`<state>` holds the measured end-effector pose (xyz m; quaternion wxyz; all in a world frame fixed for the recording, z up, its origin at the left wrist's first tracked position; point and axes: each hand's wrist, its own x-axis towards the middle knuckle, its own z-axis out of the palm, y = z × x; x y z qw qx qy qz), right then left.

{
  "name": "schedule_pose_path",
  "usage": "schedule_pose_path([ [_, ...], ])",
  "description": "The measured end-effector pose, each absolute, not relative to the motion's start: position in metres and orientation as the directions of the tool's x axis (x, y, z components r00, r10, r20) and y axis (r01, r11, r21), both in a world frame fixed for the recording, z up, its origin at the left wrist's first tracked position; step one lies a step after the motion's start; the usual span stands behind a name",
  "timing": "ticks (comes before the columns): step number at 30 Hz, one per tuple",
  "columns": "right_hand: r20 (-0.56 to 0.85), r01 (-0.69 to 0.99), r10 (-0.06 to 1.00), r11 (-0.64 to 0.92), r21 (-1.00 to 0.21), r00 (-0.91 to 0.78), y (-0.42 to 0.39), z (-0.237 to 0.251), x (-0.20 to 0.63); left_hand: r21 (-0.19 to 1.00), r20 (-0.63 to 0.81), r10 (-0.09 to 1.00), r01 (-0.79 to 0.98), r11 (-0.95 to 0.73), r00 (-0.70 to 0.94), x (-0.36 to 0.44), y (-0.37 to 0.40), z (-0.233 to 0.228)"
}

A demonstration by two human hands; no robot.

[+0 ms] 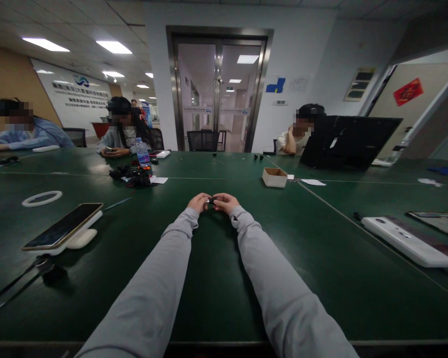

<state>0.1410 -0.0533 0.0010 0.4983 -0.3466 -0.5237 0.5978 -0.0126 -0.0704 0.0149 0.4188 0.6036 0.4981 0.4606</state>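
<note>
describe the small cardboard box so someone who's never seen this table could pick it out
Start at the glass double door in the far wall, then drop to the green table in front of it. The cardboard box sits right of centre, beyond the right hand. It is the only tan, open-topped thing; its neighbours are flat white paper slips.

Dark green table (216,278); grey sleeves (164,268); tan cardboard box (274,177); white ring (42,198).

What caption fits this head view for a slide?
Both hands, left and right, pinch a small dark part over a green table, near a cardboard box.
</note>
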Motion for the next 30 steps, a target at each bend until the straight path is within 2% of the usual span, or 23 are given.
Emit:
schedule_pose_path([
  [7, 0.051, -0.264, 0.966, -0.018, -0.964, -0.253, -0.054, 0.008, 0.142, 0.967, 0.122, 0.99, 0.216, -0.133, 0.066, -0.011, -0.066, 0.018],
  [11, 0.039, -0.292, 0.967, -0.038, -0.956, -0.253, -0.055, 0.011, 0.143, 0.959, 0.188, 0.98, 0.203, -0.196, 0.061, -0.01, -0.061, 0.015],
  [19, 0.026, -0.291, 0.965, -0.053, -0.955, -0.261, -0.053, 0.01, 0.143, 0.948, 0.233, 0.969, 0.205, -0.245, 0.082, -0.012, -0.058, 0.014],
  [26, 0.038, -0.291, 0.958, -0.048, -0.955, -0.283, -0.054, 0.01, 0.143, 0.945, 0.23, 0.967, 0.21, -0.249, 0.111, -0.013, -0.059, 0.013],
  [30, 0.035, -0.278, 0.957, -0.049, -0.959, -0.289, -0.054, 0.01, 0.143, 0.955, 0.178, 0.978, 0.221, -0.199, 0.113, -0.013, -0.058, 0.013],
])
